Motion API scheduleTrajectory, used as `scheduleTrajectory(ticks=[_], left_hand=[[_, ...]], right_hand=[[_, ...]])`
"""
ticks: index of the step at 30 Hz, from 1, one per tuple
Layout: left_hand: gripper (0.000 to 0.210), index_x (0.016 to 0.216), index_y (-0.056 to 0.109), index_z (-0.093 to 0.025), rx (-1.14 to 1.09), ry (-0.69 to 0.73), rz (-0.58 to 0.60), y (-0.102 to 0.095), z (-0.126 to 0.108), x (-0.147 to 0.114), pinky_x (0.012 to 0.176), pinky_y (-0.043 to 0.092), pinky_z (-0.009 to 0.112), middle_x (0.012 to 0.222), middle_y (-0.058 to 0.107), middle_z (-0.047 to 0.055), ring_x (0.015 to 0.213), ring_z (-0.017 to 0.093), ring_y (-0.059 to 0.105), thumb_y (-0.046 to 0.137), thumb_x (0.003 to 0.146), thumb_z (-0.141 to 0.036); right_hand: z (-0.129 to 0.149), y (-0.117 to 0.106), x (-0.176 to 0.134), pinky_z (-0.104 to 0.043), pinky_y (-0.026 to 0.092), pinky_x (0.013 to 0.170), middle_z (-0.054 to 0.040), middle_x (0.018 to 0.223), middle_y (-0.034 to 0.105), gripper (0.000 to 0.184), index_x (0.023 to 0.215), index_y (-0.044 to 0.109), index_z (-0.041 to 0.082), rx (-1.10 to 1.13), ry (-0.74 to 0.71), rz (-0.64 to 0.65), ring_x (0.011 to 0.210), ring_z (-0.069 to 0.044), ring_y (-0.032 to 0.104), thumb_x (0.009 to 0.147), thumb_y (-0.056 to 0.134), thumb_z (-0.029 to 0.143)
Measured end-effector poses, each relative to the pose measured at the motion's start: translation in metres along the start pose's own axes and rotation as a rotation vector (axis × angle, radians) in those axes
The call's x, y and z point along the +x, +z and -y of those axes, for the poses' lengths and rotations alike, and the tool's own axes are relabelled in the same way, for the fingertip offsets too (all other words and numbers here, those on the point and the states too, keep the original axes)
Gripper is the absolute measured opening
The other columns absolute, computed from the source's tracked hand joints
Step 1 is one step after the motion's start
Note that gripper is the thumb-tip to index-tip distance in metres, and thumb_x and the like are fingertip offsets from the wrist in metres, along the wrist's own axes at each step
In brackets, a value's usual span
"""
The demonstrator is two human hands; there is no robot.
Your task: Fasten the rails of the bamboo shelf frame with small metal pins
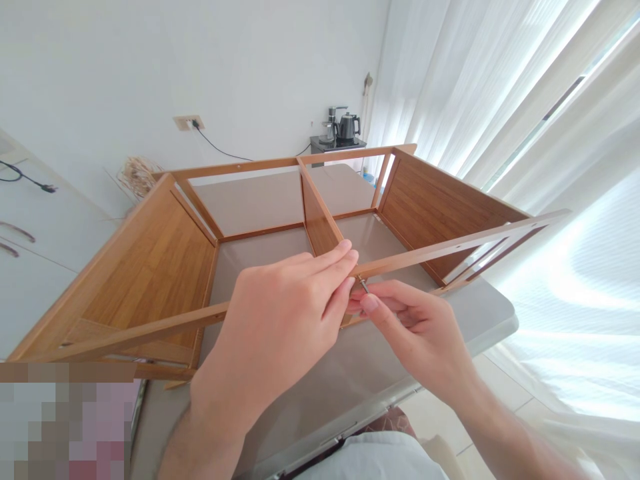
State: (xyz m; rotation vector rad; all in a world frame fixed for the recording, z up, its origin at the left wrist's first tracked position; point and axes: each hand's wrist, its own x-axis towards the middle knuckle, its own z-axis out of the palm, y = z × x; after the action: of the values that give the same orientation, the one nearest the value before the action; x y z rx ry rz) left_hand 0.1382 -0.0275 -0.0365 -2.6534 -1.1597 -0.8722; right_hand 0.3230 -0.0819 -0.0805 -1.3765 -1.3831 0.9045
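Observation:
A brown wooden furniture frame lies on the table, with a middle divider panel (320, 217) and a front rail (430, 255). My left hand (280, 320) is closed over the joint where divider and rail meet, its fingertips pressing on the wood. Just right of those fingertips, my right hand (420, 327) pinches a thin metal screw (364, 286) between thumb and fingers. The screw points at the outer face of the rail at this joint. How deep its tip sits I cannot tell. The left hand hides part of the rail.
Side panels stand at the left (145, 280) and right (440, 193) of the frame. Beneath it is a grey table (310, 400). A black kettle (347, 127) sits on a small dark stand behind. White curtains (575, 280) hang at the right. A blurred patch covers the lower left.

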Motion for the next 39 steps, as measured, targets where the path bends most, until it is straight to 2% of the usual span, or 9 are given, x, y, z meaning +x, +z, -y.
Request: scheduleTrajectory(ticks=[3, 8, 12, 19, 24, 26, 31, 35, 39], left_hand=[[0.032, 0.128, 0.074, -0.027, -0.005, -0.007, 0.004, 0.001, 0.000, 0.000, 0.074, 0.065, 0.033, 0.133, 0.072, -0.006, 0.105, 0.020, 0.078, 0.055, 0.102, -0.026], [0.032, 0.128, 0.073, -0.027, -0.013, -0.020, 0.010, 0.001, 0.000, 0.000, 0.077, 0.066, 0.033, 0.135, 0.071, -0.006, 0.106, 0.020, 0.078, 0.055, 0.102, -0.027], [0.033, 0.128, 0.073, -0.028, -0.021, -0.023, 0.012, 0.000, -0.001, 0.000, 0.077, 0.066, 0.034, 0.135, 0.071, -0.008, 0.107, 0.020, 0.077, 0.054, 0.102, -0.026], [0.034, 0.130, 0.072, -0.031, -0.047, -0.076, 0.048, -0.001, 0.000, -0.001, 0.081, 0.066, 0.036, 0.135, 0.071, -0.008, 0.104, 0.021, 0.078, 0.055, 0.101, -0.027], [0.034, 0.130, 0.072, -0.030, -0.045, -0.070, 0.047, -0.002, 0.000, -0.001, 0.081, 0.066, 0.035, 0.135, 0.071, -0.005, 0.105, 0.021, 0.078, 0.055, 0.101, -0.027], [0.033, 0.130, 0.072, -0.031, -0.043, -0.068, 0.048, -0.001, 0.000, -0.001, 0.082, 0.066, 0.035, 0.136, 0.071, -0.005, 0.105, 0.021, 0.078, 0.054, 0.102, -0.028], [0.033, 0.129, 0.072, -0.030, -0.043, -0.057, 0.040, -0.001, 0.000, -0.001, 0.080, 0.065, 0.034, 0.136, 0.071, -0.005, 0.106, 0.021, 0.077, 0.055, 0.102, -0.028], [0.033, 0.130, 0.073, -0.029, -0.036, -0.040, 0.034, -0.001, 0.000, -0.001, 0.079, 0.065, 0.034, 0.135, 0.071, -0.005, 0.107, 0.021, 0.077, 0.055, 0.102, -0.029], [0.034, 0.130, 0.073, -0.028, -0.023, -0.028, 0.032, 0.000, 0.000, 0.000, 0.080, 0.066, 0.034, 0.135, 0.071, -0.003, 0.106, 0.021, 0.077, 0.054, 0.102, -0.027]], right_hand=[[-0.002, 0.003, 0.002, -0.028, 0.060, 0.090, -0.0020, 0.102, 0.080, 0.027, 0.106, 0.080, 0.029, 0.118, 0.007, 0.078, 0.097, -0.018, 0.075, 0.099, 0.064, 0.049], [-0.005, 0.012, -0.001, -0.035, 0.060, 0.093, -0.0056, 0.104, 0.079, 0.040, 0.112, 0.079, 0.026, 0.369, 0.037, 0.239, 0.100, -0.021, 0.074, 0.105, 0.050, 0.053], [-0.005, 0.019, -0.007, -0.039, 0.060, 0.091, -0.0070, 0.105, 0.079, 0.042, 0.112, 0.079, 0.025, 0.454, 0.080, 0.205, 0.100, -0.024, 0.074, 0.104, 0.050, 0.054], [-0.003, 0.027, -0.007, -0.024, 0.054, 0.068, 0.0002, 0.075, 0.073, 0.039, 0.085, 0.077, 0.024, 0.011, -0.140, -0.040, 0.068, -0.014, 0.067, 0.106, 0.049, 0.043], [-0.012, 0.030, -0.006, -0.022, 0.041, 0.058, 0.0043, 0.065, 0.058, 0.027, 0.078, 0.059, 0.021, -0.345, -0.503, -0.179, 0.057, -0.008, 0.048, 0.103, 0.051, 0.018], [-0.016, 0.024, -0.005, -0.024, 0.042, 0.063, 0.0028, 0.071, 0.059, 0.022, 0.084, 0.055, 0.021, -0.452, -0.612, -0.168, 0.063, -0.010, 0.050, 0.102, 0.048, 0.013], [-0.022, -0.010, 0.001, -0.028, 0.042, 0.069, 0.0003, 0.078, 0.058, 0.012, 0.099, 0.054, 0.022, -0.694, -0.715, -0.114, 0.072, -0.015, 0.051, 0.104, 0.047, 0.013], [-0.017, -0.034, 0.010, -0.031, 0.044, 0.077, -0.0009, 0.081, 0.060, 0.007, 0.101, 0.056, 0.022, -0.828, -0.831, -0.064, 0.078, -0.017, 0.052, 0.103, 0.053, 0.016], [-0.003, -0.044, 0.019, -0.032, 0.044, 0.079, -0.0004, 0.078, 0.060, 0.007, 0.097, 0.058, 0.021, -0.889, -0.902, -0.005, 0.078, -0.016, 0.052, 0.101, 0.057, 0.015]])
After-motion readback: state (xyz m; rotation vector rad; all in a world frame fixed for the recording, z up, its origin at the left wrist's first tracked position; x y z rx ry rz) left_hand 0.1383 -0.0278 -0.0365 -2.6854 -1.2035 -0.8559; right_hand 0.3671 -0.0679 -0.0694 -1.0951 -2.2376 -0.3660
